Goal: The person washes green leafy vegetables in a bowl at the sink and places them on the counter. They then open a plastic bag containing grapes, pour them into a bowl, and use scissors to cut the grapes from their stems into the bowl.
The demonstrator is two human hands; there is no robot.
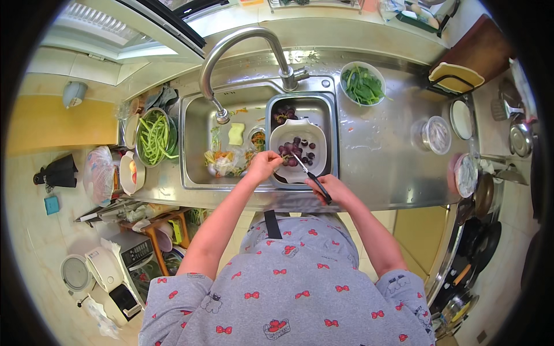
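My left hand (263,167) pinches the stem of a bunch of dark red grapes (286,151) over a white basin (318,129). In my right hand (335,190) is a pair of scissors (318,184) with black handles, its blades pointing into the bunch. Several loose grapes (310,155) lie in the basin, apart from the bunch. The basin sits in the small right-hand sink bowl (334,138). Another bunch of grapes (283,114) rests behind it in the same bowl. Whether the blades touch a stem is too small to tell.
Vegetable scraps and a yellow-green sponge (236,133) lie in the larger sink bowl (194,129), under the curved faucet (255,32). A bowl of green beans (156,136) stands left. On the right counter are a white bowl of leafy greens (362,83) and a covered round container (436,135).
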